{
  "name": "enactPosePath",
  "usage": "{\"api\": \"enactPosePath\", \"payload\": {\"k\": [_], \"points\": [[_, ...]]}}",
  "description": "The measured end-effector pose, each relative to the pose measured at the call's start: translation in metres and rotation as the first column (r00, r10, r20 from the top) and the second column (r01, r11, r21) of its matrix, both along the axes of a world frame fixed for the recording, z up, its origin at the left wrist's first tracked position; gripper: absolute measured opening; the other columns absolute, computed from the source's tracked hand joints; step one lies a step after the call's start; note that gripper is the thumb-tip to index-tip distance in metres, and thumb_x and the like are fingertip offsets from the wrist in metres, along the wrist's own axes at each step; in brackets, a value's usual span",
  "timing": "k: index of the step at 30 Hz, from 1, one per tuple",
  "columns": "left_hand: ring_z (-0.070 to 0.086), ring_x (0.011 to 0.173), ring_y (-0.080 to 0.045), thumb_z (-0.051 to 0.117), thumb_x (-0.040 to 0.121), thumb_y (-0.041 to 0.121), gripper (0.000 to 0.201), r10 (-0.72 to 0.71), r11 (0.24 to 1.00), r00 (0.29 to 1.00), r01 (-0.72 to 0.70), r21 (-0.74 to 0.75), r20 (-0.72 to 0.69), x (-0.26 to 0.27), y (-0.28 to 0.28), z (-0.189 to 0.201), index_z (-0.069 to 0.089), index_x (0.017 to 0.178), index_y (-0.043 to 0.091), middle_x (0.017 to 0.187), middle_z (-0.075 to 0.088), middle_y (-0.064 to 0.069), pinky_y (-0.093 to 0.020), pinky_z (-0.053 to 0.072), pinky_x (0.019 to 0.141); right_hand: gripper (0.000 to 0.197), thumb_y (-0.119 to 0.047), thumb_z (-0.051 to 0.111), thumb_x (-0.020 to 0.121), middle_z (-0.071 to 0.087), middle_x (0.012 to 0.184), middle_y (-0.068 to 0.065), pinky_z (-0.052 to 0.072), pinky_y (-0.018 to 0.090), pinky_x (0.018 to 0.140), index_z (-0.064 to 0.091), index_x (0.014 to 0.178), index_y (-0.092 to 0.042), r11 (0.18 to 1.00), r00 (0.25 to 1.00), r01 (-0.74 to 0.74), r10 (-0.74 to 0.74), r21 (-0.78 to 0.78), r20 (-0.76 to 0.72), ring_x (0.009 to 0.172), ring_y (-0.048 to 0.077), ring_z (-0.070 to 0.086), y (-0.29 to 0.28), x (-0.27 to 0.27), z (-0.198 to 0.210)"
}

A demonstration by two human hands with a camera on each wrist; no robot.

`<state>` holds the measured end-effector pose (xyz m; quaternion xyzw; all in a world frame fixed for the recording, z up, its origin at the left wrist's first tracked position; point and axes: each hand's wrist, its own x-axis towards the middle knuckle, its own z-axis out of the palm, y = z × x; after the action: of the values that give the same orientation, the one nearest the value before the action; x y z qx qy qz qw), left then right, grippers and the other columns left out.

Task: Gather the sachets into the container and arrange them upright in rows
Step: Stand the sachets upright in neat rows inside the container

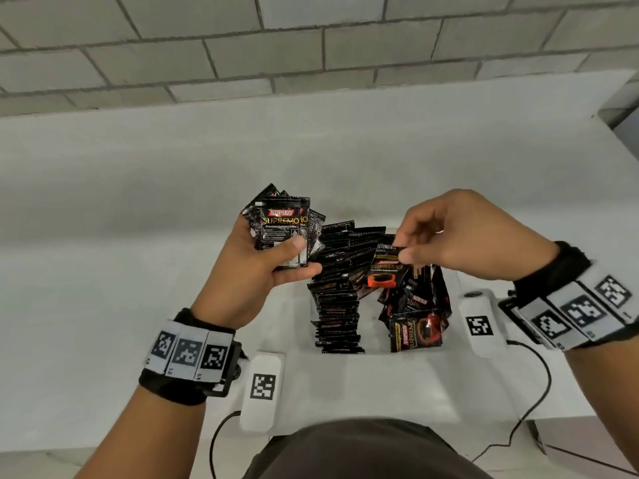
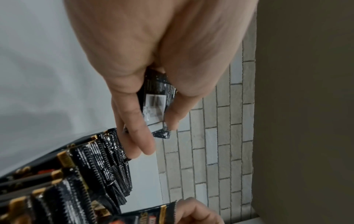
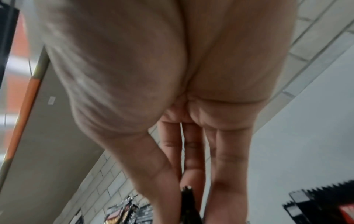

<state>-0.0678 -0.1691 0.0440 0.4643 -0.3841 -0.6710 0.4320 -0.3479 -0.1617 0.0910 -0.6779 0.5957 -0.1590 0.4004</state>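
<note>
My left hand (image 1: pixel 276 257) grips a fanned stack of black Kopiko sachets (image 1: pixel 281 229), held up left of the white container (image 1: pixel 387 382); the left wrist view shows the stack (image 2: pixel 156 100) between thumb and fingers. My right hand (image 1: pixel 442 236) pinches the top edge of one sachet (image 1: pixel 387 267) above the container; in the right wrist view its dark edge (image 3: pixel 188 203) sits between thumb and fingers. A row of upright sachets (image 1: pixel 337 288) fills the container's left side. Loose sachets (image 1: pixel 415 323) lie tumbled on its right side.
The container stands on a white table (image 1: pixel 138 219) backed by a grey block wall (image 1: pixel 276 46). Two white marker blocks with cables sit beside it, one at the left (image 1: pixel 262 388) and one at the right (image 1: pixel 479 323).
</note>
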Motion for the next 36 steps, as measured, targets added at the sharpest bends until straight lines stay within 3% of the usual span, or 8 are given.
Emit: {"api": "enactPosePath", "payload": {"k": [2, 10, 14, 18, 22, 30, 33, 36], "points": [[0.070, 0.112, -0.040, 0.060, 0.094, -0.009, 0.051, -0.019, 1.000, 0.999, 0.019, 0.018, -0.031, 0.002, 0.000, 0.000, 0.046, 0.139, 0.010, 0.128, 0.068, -0.017, -0.053, 0.061, 0.082, 0.016, -0.016, 0.088, 0.074, 0.074, 0.071, -0.010, 0.053, 0.014, 0.069, 0.077, 0.078, -0.027, 1.000, 0.998, -0.009, 0.009, -0.002, -0.070, 0.067, 0.006, 0.070, 0.000, 0.005, -0.004], [0.071, 0.104, -0.046, 0.038, 0.096, -0.017, 0.043, 0.039, 0.996, 0.995, -0.031, 0.085, -0.096, 0.001, 0.000, 0.003, 0.052, 0.127, 0.008, 0.117, 0.071, -0.022, -0.054, 0.062, 0.076, 0.013, -0.018, 0.088, 0.075, 0.070, 0.067, -0.009, 0.046, 0.010, 0.057, 0.078, 0.080, -0.024, 0.996, 0.972, -0.094, 0.094, 0.011, -0.216, 0.056, 0.000, 0.062, -0.011, 0.025, -0.035], [0.071, 0.105, -0.044, 0.041, 0.097, -0.018, 0.047, 0.038, 0.997, 0.997, -0.034, 0.072, -0.060, -0.003, 0.005, 0.003, 0.049, 0.134, 0.009, 0.118, 0.070, -0.021, -0.053, 0.062, 0.077, 0.013, -0.027, 0.087, 0.075, 0.064, 0.069, -0.017, 0.048, 0.024, 0.065, 0.075, 0.079, -0.028, 0.987, 0.926, -0.147, 0.115, -0.061, -0.359, 0.067, 0.001, 0.061, -0.011, 0.028, -0.041], [0.071, 0.107, -0.044, 0.042, 0.097, -0.018, 0.050, 0.038, 0.998, 0.998, -0.035, 0.052, -0.048, -0.006, 0.009, 0.002, 0.046, 0.140, 0.009, 0.119, 0.070, -0.019, -0.053, 0.062, 0.078, 0.013, -0.034, 0.084, 0.077, 0.062, 0.068, -0.018, 0.052, 0.028, 0.068, 0.072, 0.078, -0.029, 0.975, 0.899, -0.186, 0.119, -0.121, -0.422, 0.070, 0.004, 0.061, -0.007, 0.029, -0.044], [0.070, 0.107, -0.045, 0.045, 0.098, -0.016, 0.047, 0.014, 1.000, 0.999, -0.013, 0.029, -0.041, -0.010, 0.015, 0.002, 0.048, 0.136, 0.012, 0.122, 0.069, -0.021, -0.052, 0.062, 0.078, 0.011, -0.033, 0.081, 0.078, 0.064, 0.069, -0.019, 0.056, 0.032, 0.071, 0.071, 0.077, -0.029, 0.971, 0.904, -0.178, 0.098, -0.159, -0.415, 0.072, 0.004, 0.063, -0.008, 0.027, -0.039], [0.071, 0.104, -0.045, 0.047, 0.099, -0.015, 0.049, 0.004, 1.000, 0.999, -0.003, 0.012, -0.047, -0.002, 0.022, 0.002, 0.044, 0.139, 0.011, 0.119, 0.070, -0.021, -0.056, 0.061, 0.080, 0.025, -0.042, 0.086, 0.073, 0.063, 0.063, -0.016, 0.046, 0.026, 0.059, 0.065, 0.071, -0.028, 0.971, 0.877, -0.213, 0.140, -0.111, -0.459, 0.065, 0.002, 0.061, -0.007, 0.031, -0.043], [0.071, 0.099, -0.045, 0.049, 0.098, -0.014, 0.046, -0.014, 1.000, 0.999, 0.014, 0.012, -0.046, -0.005, 0.023, 0.002, 0.046, 0.136, 0.012, 0.116, 0.071, -0.022, -0.054, 0.061, 0.078, 0.026, -0.046, 0.085, 0.072, 0.067, 0.065, -0.014, 0.048, 0.027, 0.061, 0.066, 0.073, -0.029, 0.979, 0.911, -0.174, 0.119, -0.108, -0.396, 0.063, 0.001, 0.062, -0.008, 0.026, -0.035], [0.071, 0.098, -0.051, 0.052, 0.096, -0.014, 0.048, -0.039, 0.999, 0.998, 0.041, 0.025, -0.055, -0.010, 0.026, 0.002, 0.046, 0.136, 0.012, 0.118, 0.069, -0.027, -0.048, 0.063, 0.072, 0.020, -0.049, 0.078, 0.080, 0.069, 0.071, -0.011, 0.046, 0.020, 0.060, 0.068, 0.079, -0.032, 0.977, 0.981, -0.056, 0.015, -0.206, -0.194, 0.059, 0.001, 0.060, -0.007, 0.022, -0.021]]}}
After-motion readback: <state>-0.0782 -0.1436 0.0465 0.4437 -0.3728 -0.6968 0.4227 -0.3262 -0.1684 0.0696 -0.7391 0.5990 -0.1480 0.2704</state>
